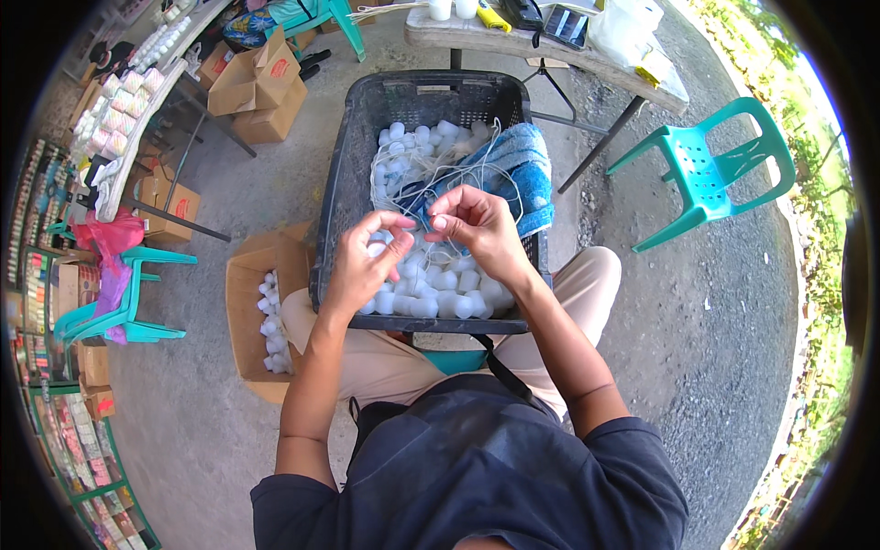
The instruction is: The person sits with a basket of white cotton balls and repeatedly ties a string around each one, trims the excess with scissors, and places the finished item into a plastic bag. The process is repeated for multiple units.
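A black plastic crate (332,211) rests at my lap, holding many small white wax-like cylinders (446,280). Loose white strings (380,170) lie tangled over them. My right hand (481,229) is above the middle of the crate, with thumb and fingertips pinched on a thin white string. To its left, my left hand (367,261) has its fingers curled, the thumb and index tips slightly apart, and I see nothing held between them. A blue patterned towel (522,174) hangs over the crate's right side, next to the strings.
A cardboard box (246,330) with more white pieces stands left of my knee. Ahead is a table (550,50) with a phone and plastic bags. Green plastic chairs (706,160) stand at right and left. Stocked shelves (78,440) line the left edge.
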`<state>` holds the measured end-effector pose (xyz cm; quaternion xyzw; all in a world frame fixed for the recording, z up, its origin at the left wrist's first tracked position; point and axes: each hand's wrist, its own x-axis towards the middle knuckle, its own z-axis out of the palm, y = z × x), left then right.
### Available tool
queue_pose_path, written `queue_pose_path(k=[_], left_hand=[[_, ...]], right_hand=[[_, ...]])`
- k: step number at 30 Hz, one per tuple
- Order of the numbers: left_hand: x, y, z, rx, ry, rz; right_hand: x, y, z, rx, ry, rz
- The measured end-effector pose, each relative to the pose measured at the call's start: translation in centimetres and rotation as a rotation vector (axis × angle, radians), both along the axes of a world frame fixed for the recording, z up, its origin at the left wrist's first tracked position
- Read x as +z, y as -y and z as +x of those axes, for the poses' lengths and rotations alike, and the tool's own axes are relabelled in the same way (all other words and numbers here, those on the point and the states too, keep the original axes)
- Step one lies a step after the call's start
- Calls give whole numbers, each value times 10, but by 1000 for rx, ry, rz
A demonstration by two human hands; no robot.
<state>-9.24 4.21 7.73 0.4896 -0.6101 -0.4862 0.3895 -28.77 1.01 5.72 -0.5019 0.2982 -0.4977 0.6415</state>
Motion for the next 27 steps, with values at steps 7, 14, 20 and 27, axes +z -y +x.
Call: queue_pose_path(k=[7,14,20,27], left_hand=[[3,5,-14,22,-183,-171],[-17,-5,10,195,-205,-281],[-13,-22,21,252,170,-417],[-17,-17,18,140,-1219,525]], right_hand=[[22,-18,4,-8,-290,-228],[13,-41,12,107,-339,-26],[20,-54,22,-37,-548,-227],[27,-55,11,-183,-546,-350]])
